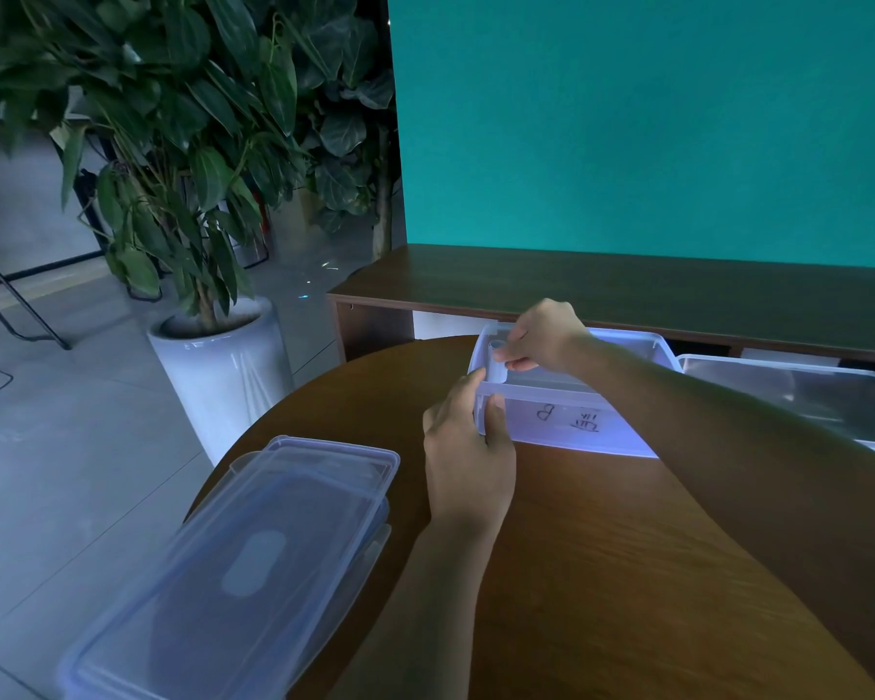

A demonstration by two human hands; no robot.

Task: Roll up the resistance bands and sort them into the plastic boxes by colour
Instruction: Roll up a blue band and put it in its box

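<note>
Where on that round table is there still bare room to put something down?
Bare wood lies near the table's front edge, between the two forearms, and between the stacked lids and the left hand. The far side is crowded: the labelled box, a second box, and the right hand holding a rolled band.

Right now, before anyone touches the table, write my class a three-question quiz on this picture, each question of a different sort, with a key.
1. True or false: the right hand holds a rolled band over the labelled box.
2. What does the left hand grip? A) a lid B) the near left corner of the labelled box C) the plant pot
3. Fill in: the lids lie stacked at the table's near ____ edge.

Key:
1. True.
2. B.
3. Left.
</note>
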